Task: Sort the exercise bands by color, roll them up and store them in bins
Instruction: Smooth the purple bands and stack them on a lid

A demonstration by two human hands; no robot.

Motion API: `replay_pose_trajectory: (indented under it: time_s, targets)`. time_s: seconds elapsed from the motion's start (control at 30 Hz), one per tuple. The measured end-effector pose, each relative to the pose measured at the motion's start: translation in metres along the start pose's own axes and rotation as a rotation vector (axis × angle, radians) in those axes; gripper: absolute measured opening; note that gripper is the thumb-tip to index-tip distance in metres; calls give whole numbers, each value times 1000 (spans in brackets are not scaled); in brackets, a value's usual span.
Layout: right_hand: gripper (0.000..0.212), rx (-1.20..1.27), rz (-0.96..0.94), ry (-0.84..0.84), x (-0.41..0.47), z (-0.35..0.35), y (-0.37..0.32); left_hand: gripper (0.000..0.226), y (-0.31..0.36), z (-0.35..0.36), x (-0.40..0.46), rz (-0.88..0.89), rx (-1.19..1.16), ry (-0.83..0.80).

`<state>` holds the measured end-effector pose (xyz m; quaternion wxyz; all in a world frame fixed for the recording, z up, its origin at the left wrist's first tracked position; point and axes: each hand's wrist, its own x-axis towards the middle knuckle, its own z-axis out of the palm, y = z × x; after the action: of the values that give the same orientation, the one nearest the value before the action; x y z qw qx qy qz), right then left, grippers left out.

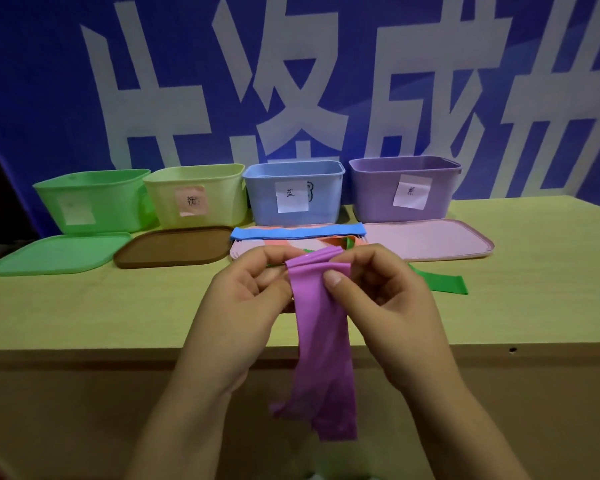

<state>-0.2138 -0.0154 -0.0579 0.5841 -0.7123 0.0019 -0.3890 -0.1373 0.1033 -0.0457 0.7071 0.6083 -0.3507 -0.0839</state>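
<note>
- I have the purple band [321, 341] up in front of me, over the near edge of the table [84, 306]; top end bunched between both hands, the rest hangs loose past the table front.
- No roll on it that I can make out, only a gathered top edge, so I judge the rolling is just starting on this one.
- Left hand [246, 292]: fingers curled, pinching the band's top left edge; thumb side is partly hidden behind the band.
- Right hand [374, 289]: curled too, thumb pressed onto the front of the band, fingers behind its top right edge.
- Still unsorted on the table: a blue band [298, 233] lying flat across the pink lid [430, 239], a green band [440, 282] just beyond my right hand, and orange-pink strips [278, 243] on the lid near the blue one.
- Bins stand open in a row at the back: green bin [90, 199], yellow bin [194, 195], blue bin [293, 192], purple bin [402, 188], each with a paper label.
- I cannot see inside the bins from here, so anything already stored is unknown.
- Green lid [59, 252] and brown lid [174, 245] lie in front of the left bins.
- My call: early in the task, most bands left; this one looks bound for the purple bin, well apart from my hands.
</note>
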Motion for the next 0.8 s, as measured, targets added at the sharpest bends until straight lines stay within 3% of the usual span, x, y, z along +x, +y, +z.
replay_pose_trajectory:
  time_s: [0.2, 0.63, 0.8]
  targets:
    - [7, -107, -50, -33, -2, -5, -3, 21, -2, -4, 2, 13, -17, 27]
    - [8, -14, -38, 34, -5, -3, 3, 27, -2, -2, -3, 77, 28, -8]
    - [4, 63, -9, 53, -6, -2, 5, 19, -4, -3, -4, 106, 25, -20]
